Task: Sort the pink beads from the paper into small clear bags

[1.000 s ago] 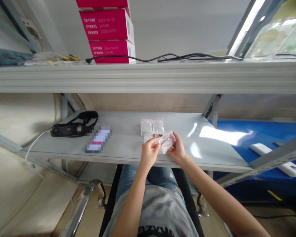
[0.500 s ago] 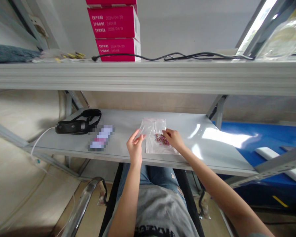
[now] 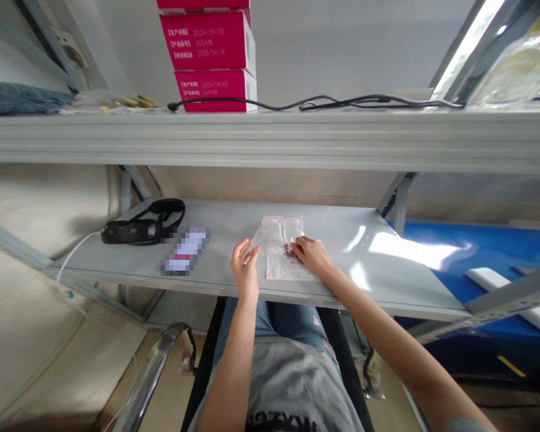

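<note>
My left hand point(image 3: 245, 266) pinches the corner of a small clear plastic bag point(image 3: 261, 235) and lifts it off the grey shelf point(image 3: 225, 228). My right hand point(image 3: 312, 255) rests with curled fingers on a little heap of dark red beads point(image 3: 290, 252) that lies on a larger clear bag point(image 3: 282, 269) spread flat on the shelf. Another small clear bag point(image 3: 293, 227) lies just behind the beads. Whether the right fingers grip any bead is hidden.
A black strap device point(image 3: 144, 227) with a white cable and a phone-sized flat object point(image 3: 185, 250) lie on the shelf to the left. Pink boxes point(image 3: 209, 57) and a black cable point(image 3: 324, 103) sit on the upper shelf. A blue surface point(image 3: 468, 252) lies to the right.
A second ago both hands held a crumpled bag together above the shelf edge. Now that bag lies flat with beads on it, the left hand holds a small bag, the right hand rests on the beads.
</note>
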Available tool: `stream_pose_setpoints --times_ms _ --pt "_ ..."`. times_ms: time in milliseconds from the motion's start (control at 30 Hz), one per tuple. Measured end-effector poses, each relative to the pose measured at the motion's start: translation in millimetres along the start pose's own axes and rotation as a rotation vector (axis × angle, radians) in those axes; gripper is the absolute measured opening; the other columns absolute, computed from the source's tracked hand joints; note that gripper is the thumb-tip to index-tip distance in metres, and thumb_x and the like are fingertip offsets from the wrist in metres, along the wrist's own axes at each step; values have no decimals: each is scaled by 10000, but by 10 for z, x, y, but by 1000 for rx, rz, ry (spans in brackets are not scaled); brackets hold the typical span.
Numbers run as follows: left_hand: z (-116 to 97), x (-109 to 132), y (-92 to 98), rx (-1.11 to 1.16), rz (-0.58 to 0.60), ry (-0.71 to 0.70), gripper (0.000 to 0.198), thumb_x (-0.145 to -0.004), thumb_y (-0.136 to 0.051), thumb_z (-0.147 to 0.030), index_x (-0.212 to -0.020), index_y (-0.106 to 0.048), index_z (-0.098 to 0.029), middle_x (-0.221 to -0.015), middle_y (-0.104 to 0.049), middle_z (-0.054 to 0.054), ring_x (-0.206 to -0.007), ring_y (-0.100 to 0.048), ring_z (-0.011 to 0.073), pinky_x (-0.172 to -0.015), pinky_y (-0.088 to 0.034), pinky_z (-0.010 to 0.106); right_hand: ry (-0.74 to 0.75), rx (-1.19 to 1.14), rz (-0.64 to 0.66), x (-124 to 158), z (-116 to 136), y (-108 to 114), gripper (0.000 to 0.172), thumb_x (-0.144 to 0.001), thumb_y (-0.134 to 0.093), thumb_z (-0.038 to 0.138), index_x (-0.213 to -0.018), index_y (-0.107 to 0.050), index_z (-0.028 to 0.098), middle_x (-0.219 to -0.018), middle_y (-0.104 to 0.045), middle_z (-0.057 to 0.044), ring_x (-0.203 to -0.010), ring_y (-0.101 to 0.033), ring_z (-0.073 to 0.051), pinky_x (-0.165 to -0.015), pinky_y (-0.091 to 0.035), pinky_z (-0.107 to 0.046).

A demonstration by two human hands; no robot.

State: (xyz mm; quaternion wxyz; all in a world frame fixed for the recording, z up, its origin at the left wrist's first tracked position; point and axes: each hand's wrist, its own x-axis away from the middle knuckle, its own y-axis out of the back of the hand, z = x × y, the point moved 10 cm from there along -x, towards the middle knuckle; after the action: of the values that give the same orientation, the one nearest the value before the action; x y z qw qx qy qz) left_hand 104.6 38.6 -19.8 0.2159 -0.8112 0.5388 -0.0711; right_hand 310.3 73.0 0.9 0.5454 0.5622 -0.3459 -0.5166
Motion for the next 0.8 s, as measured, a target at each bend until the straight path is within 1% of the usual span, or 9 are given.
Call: stream_pose_setpoints --times_ms 233,367,467,567,700,800 --pt "39 2 -6 -30 -6 11 356 -660 -697 -243 -992 -599 -156 -1132 -609 110 -1010 -601 192 -881 -463 302 20 -6 -37 -7 19 11 331 -927 -329 382 -908 -599 192 -927 -633 -71 -707 -591 -158 -585 -301 -255" --pt "79 8 -22 -50 13 31 363 -666 -689 -250 -1006 -627 -142 -1080 -648 107 -958 -625 194 -882 -460 314 19 -21 -36 3 29 28 321 -922 -340 377 -921 -602 191 -936 -626 -67 -709 -591 -153 -583 -303 -256" --pt "104 16 -34 -51 22 57 366 -671 -683 -251 -1016 -640 -135 -1051 -667 110 -973 -625 207 -897 -453 325 15 -35 -42 15 35 54 318 -920 -341 373 -932 -603 192 -945 -618 -65 -706 -590 -146 -579 -303 -255" --pt "126 24 -49 -34 27 83 368 -676 -676 -237 -1028 -646 -132 -1068 -663 117 -994 -620 216 -919 -443 336 17 -24 -50 22 45 70 320 -922 -331 371 -934 -598 195 -952 -608 -62 -700 -588 -143 -576 -302 -254" --pt "124 26 -68 -19 33 70 360 -689 -666 -219 -1040 -646 -145 -1131 -634 116 -1010 -616 218 -931 -443 343 19 -7 -45 24 54 59 318 -924 -326 360 -938 -597 194 -970 -596 -67 -710 -585 -143 -582 -306 -255" --pt "136 23 -75 -29 35 63 362 -697 -661 -214 -1052 -641 -146 -1146 -625 120 -1009 -617 219 -928 -449 346 31 -22 -79 38 67 96 314 -922 -328 359 -918 -598 197 -963 -592 -62 -713 -578 -144 -582 -307 -254"
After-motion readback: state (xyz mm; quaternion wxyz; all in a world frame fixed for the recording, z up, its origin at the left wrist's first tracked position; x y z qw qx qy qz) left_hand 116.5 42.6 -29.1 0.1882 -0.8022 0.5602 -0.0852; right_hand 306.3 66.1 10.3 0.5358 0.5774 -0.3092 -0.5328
